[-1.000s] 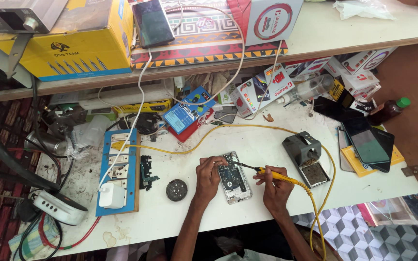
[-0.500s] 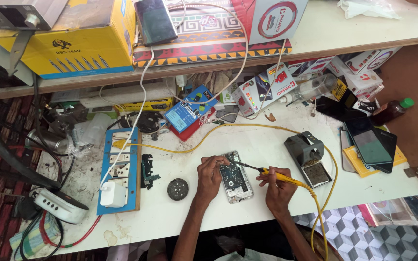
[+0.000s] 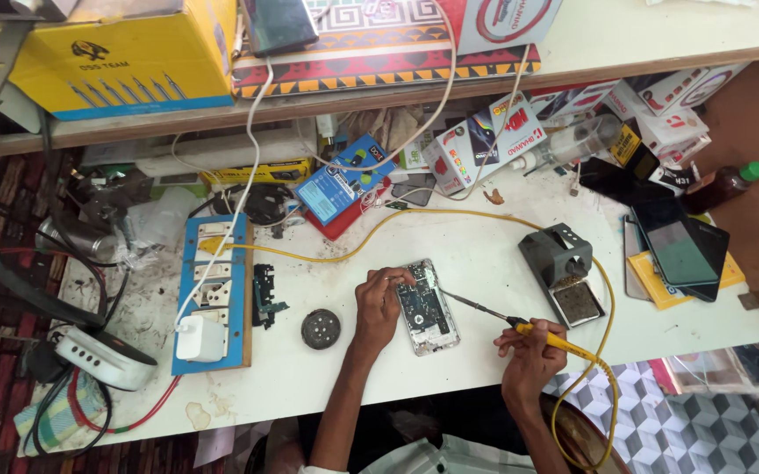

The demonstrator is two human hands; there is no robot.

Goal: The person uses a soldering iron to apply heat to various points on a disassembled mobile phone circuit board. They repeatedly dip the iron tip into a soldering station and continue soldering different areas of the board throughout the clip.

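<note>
An opened phone (image 3: pixel 429 308) with its circuit board showing lies on the white table (image 3: pixel 476 254). My left hand (image 3: pixel 379 298) rests on the phone's left edge, fingers pressed on its upper left corner. My right hand (image 3: pixel 533 351) grips a yellow-handled soldering iron (image 3: pixel 520 325). Its metal tip points left and meets the phone's right side near the top. The iron's yellow cable (image 3: pixel 603 351) loops down past my right wrist.
A grey soldering iron stand (image 3: pixel 562 272) sits right of the phone. A small round dark tin (image 3: pixel 321 328) and a blue board of sockets (image 3: pixel 213 294) with a white charger lie to the left. Stacked phones (image 3: pixel 678 250) and small boxes (image 3: pixel 485 140) crowd the right and back.
The soldering iron tip stays at the phone's right side; my right hand has drifted slightly lower and right. My left hand keeps holding the phone.
</note>
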